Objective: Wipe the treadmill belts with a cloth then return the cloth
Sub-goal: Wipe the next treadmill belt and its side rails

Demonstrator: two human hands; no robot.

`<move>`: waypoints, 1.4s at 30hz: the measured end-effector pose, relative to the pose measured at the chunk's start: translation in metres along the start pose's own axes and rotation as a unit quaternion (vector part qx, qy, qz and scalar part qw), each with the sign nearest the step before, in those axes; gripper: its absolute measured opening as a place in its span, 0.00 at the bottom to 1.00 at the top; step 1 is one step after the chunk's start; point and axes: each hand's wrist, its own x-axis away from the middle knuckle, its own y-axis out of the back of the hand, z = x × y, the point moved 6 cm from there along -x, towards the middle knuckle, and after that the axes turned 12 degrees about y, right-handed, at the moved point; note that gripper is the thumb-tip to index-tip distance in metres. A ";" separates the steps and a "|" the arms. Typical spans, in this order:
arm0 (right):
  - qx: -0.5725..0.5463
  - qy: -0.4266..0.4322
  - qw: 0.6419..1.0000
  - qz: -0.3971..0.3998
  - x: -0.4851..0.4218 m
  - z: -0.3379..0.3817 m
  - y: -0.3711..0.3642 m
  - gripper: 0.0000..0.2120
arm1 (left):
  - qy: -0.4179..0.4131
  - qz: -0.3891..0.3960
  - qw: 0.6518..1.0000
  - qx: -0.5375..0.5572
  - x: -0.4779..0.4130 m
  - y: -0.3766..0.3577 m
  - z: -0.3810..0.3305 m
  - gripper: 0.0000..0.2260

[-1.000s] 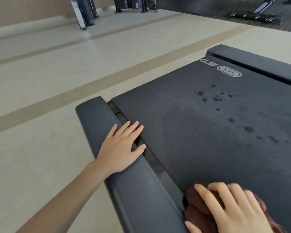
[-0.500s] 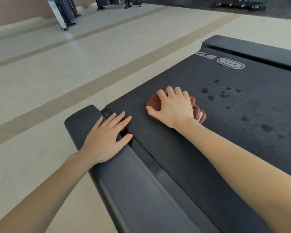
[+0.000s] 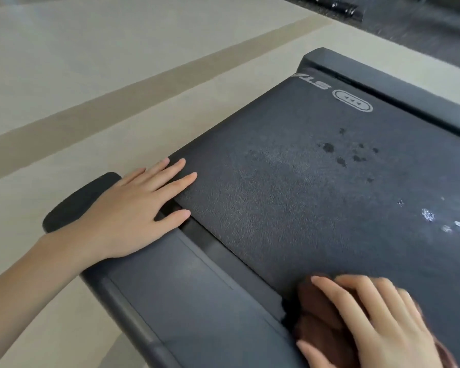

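Note:
A dark treadmill belt [image 3: 290, 197] with a white logo near its far end fills the right of the view. Several dark wet spots and a few bright droplets mark it at the right. A crumpled brown cloth [image 3: 319, 322] lies on the belt's near left edge. My right hand [image 3: 377, 325] presses flat on the cloth, fingers spread and straight. My left hand [image 3: 133, 211] rests flat on the treadmill's left side rail [image 3: 186, 296], its fingertips reaching onto the belt's edge.
The treadmill's rear end cap [image 3: 383, 81] crosses the far end of the belt. Pale floor [image 3: 77, 75] with a tan stripe spreads to the left. Dark flooring and black equipment bases [image 3: 337, 5] lie at the top right.
My right hand has dragged the cloth back along the belt, from near the far wet spots to the near left edge. My left hand has stayed on the rail.

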 end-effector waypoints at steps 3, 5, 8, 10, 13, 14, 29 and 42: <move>0.000 -0.018 1.000 0.020 -0.037 0.013 -0.009 0.26 | -0.017 -0.003 1.000 -0.006 -0.004 -0.001 -0.003 0.30; 0.001 -0.026 1.000 0.014 -0.078 0.020 -0.025 0.26 | -0.007 -0.008 1.000 0.015 -0.004 0.000 0.003 0.29; 0.006 -0.042 0.999 -0.010 -0.155 0.023 -0.057 0.25 | 0.074 -0.038 0.996 0.025 -0.003 0.004 0.033 0.31; 0.023 -0.053 0.998 -0.014 -0.206 0.016 -0.080 0.26 | 0.103 -0.051 0.993 0.029 0.001 0.007 0.049 0.33; 0.047 -0.116 0.992 0.030 -0.257 -0.004 -0.109 0.26 | 0.079 -0.031 0.996 0.041 0.003 0.006 0.049 0.32; 0.053 -0.137 0.988 0.038 -0.266 -0.008 -0.114 0.26 | 0.074 -0.029 0.996 0.043 0.002 0.006 0.048 0.32; 0.019 -0.089 0.995 0.047 -0.135 0.070 -0.047 0.26 | 0.013 -0.028 0.999 0.029 0.029 0.007 0.050 0.34; -0.021 0.038 0.999 0.019 -0.288 0.037 -0.116 0.26 | 0.043 -0.035 0.998 0.021 0.035 0.010 0.055 0.37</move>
